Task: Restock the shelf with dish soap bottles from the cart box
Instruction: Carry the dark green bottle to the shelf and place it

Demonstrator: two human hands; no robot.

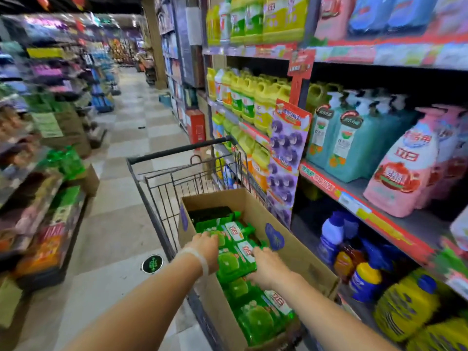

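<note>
Reaching into the cardboard box [298, 252] in the cart [157, 171], my left hand [207, 245] and right hand [268, 268] grip 1 green dish soap bottle [235, 262] from either side, beside the shelf [354, 198].

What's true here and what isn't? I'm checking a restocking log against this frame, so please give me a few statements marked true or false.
1. Both hands are down in the cardboard box. True: the left hand and right hand are on the green dish soap packs.
2. The box sits on the floor beside the cart. False: it rests inside the wire cart.
3. The soap in the box is pink. False: it is green; the pink bottles stand on the shelf to the right.
4. Teal pump bottles stand on the same shelf as the pink ones. True.
5. The left wrist carries a pale band. True.
</note>
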